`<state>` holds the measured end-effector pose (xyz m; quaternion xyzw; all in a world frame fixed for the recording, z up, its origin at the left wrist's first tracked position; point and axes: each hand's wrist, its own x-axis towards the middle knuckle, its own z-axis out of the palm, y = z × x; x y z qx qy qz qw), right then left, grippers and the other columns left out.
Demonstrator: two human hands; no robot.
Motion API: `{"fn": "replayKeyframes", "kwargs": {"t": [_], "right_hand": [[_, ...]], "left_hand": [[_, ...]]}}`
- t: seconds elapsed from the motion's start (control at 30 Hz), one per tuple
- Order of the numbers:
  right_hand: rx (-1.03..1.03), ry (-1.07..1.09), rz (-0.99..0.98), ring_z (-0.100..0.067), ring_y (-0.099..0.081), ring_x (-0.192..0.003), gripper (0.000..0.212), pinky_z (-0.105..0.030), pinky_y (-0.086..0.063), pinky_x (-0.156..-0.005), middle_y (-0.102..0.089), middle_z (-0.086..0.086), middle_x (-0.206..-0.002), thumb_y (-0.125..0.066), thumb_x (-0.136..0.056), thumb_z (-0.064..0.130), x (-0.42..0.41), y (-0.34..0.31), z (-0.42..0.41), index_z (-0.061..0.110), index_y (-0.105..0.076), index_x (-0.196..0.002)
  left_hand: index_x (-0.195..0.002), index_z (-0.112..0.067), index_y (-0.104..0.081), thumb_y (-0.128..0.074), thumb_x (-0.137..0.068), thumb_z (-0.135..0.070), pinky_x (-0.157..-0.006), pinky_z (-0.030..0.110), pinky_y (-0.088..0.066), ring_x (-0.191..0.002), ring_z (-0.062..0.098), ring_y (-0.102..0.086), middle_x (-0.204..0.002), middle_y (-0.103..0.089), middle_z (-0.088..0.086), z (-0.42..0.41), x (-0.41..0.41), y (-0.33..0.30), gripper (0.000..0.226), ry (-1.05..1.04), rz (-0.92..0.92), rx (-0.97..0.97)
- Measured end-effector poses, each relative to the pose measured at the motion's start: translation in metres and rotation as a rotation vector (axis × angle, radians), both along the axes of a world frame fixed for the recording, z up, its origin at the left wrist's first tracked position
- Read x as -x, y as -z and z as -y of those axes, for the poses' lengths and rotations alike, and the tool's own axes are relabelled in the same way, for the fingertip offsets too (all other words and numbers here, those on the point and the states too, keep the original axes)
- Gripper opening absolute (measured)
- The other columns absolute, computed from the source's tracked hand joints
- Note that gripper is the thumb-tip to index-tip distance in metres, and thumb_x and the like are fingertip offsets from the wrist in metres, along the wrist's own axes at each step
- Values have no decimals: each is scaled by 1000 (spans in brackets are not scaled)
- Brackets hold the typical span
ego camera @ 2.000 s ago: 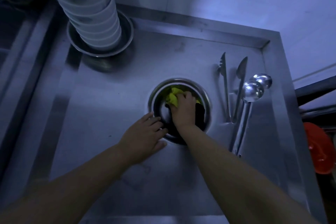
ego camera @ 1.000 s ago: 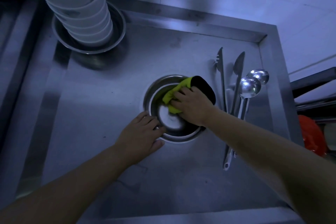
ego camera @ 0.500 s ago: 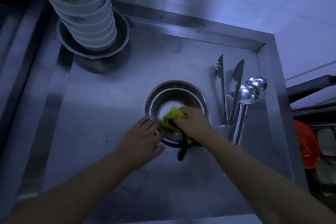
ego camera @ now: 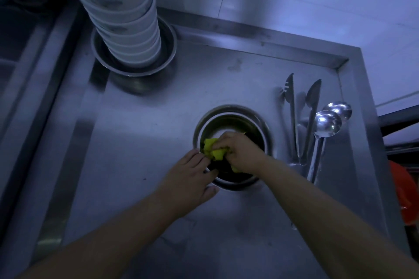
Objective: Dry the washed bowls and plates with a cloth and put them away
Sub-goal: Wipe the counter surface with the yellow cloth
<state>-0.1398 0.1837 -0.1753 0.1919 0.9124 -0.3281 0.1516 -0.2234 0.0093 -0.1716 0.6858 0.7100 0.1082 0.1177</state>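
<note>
Two bare forearms reaching in from the lower edge, sleeveless as far as visible, ending in a bare left hand and bare right hand, with short-nailed fingers, no rings, watch or gloves.

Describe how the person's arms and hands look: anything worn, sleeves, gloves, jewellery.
Both arms are bare as far as the frame shows, with no sleeves in view. The left hand and the right hand wear no gloves. No watch, bracelet or ring shows on the wrists or fingers, though the light is dim.
</note>
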Motion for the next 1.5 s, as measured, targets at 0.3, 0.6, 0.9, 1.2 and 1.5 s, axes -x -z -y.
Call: {"fn": "replayKeyframes", "kwargs": {"t": [0.3,0.6,0.9,1.2,1.5], "right_hand": [[30,354,-55,-33,-43,-124,66,-32,-29,-110,-43,-14,-138,-74,-74,2,7,9,12,14,-53,-135],[-67,201,-154,-31,-63,-101,45,-28,-46,-89,-70,-17,-104,-55,-64,-17,-5,-18,1,6,-75,-98],[61,147,-97,-31,-56,-114,50,-26,-39,-102,-58,-22,-122,-51,-70,-24,14,-10,11,-2,-68,-112],[-561,-97,127,-33,-45,-110,49,-37,-39,-88,-54,-6,-125,-54,-88,14,-25,-42,-17,29,-52,-134],[-236,7,149,-28,-56,-102,35,-31,-45,-78,-62,-7,-106,-59,-80,19,-51,-43,21,24,-65,-114]], "left_hand": [[-99,-18,-72,-48,-82,-42,-99,34,-41,-90,25,-60,-86,-62,4,2,-1,-5,37,-12,-24,-7],[-92,-21,-72,-52,-80,-40,-95,31,-35,-84,25,-59,-80,-60,3,3,-4,-9,30,-10,-61,-10],[-99,-19,-72,-52,-83,-38,-98,33,-34,-89,26,-58,-83,-60,5,2,-6,-2,31,-22,-77,-9],[-98,-18,-71,-46,-86,-39,-103,38,-38,-98,27,-60,-90,-63,8,-1,-3,-9,34,65,-142,60],[-102,-15,-70,-54,-83,-41,-99,37,-41,-94,27,-61,-91,-65,8,1,-3,-17,35,84,-191,55]]}}
